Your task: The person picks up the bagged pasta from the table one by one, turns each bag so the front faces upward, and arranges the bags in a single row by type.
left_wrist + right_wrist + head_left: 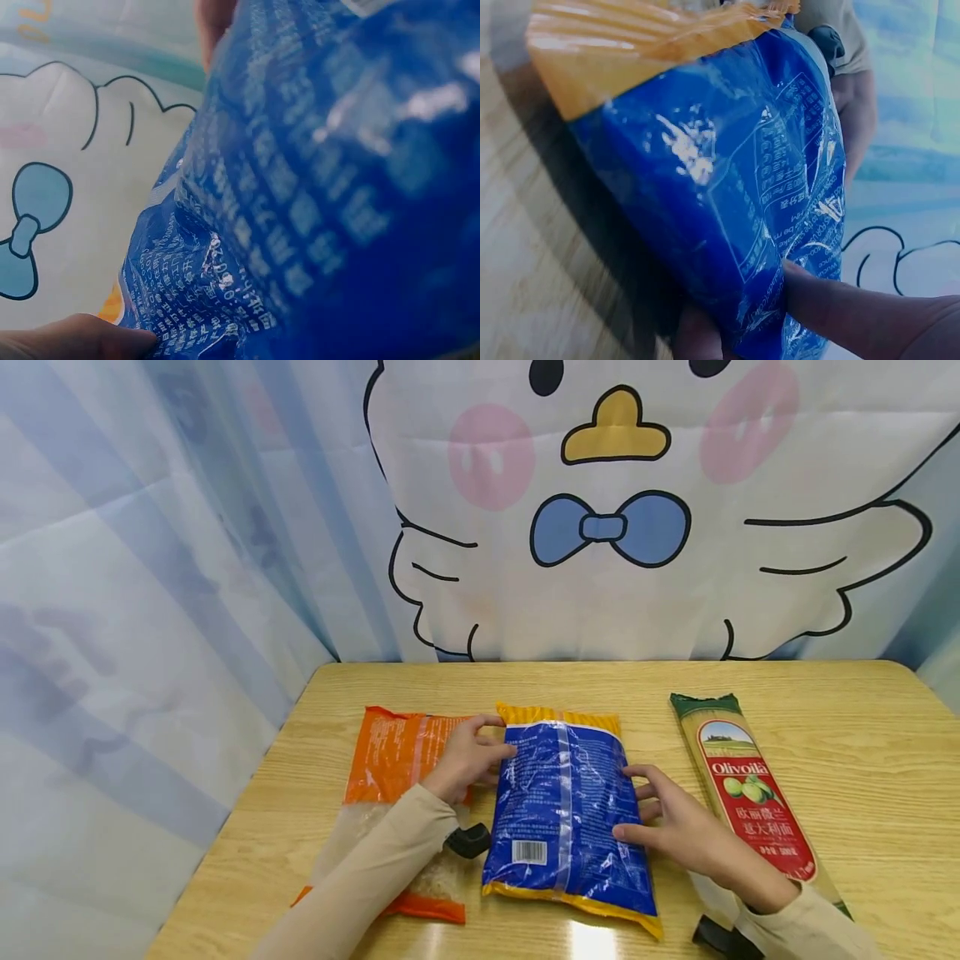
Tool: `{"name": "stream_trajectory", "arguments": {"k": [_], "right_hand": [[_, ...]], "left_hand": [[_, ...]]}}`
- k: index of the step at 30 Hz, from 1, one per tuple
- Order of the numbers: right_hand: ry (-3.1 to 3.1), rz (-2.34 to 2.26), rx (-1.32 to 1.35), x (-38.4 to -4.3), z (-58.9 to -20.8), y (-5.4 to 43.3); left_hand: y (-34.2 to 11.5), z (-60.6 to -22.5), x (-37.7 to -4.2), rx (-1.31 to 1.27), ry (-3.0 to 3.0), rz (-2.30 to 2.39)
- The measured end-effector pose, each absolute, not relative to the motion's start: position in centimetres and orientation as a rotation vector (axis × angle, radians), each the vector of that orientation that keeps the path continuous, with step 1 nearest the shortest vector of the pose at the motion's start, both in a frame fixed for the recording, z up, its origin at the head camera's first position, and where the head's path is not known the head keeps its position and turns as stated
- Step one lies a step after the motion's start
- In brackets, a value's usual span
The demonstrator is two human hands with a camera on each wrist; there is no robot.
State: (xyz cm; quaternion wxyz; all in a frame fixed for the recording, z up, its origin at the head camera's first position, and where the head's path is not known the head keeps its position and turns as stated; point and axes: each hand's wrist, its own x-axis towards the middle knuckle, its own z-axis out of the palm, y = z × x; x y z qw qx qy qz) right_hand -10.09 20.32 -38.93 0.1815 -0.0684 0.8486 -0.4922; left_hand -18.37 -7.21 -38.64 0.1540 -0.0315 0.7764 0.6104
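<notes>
A blue plastic bag (566,802) with yellow ends lies back side up mid-table, its barcode near the front. My left hand (467,756) grips its upper left edge, thumb on the printed face. From the right, my right hand (675,822) holds the opposite edge. In the right wrist view the thumb (855,311) presses on top of the bag (667,187) while a fingertip (697,334) sits under its side. The left wrist view shows the left thumb (82,337) at the bag's edge, with the blue film (315,210) bulging close to the camera.
An orange and clear bag (382,756) lies at left, partly beneath my left forearm. On the right, a green and red pasta pack (750,785) lies slanted beside my right hand. Behind the wooden table (600,681) hangs a cartoon-printed curtain (600,602).
</notes>
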Motion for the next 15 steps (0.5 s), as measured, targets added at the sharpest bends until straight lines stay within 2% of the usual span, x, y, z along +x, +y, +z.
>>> {"name": "stream_trajectory", "arguments": {"k": [15], "right_hand": [[2.3, -1.472, -0.157, -10.0, -38.6, 20.1]], "left_hand": [[-7.5, -35.8, -17.6, -0.09, 2.1, 1.908]]}}
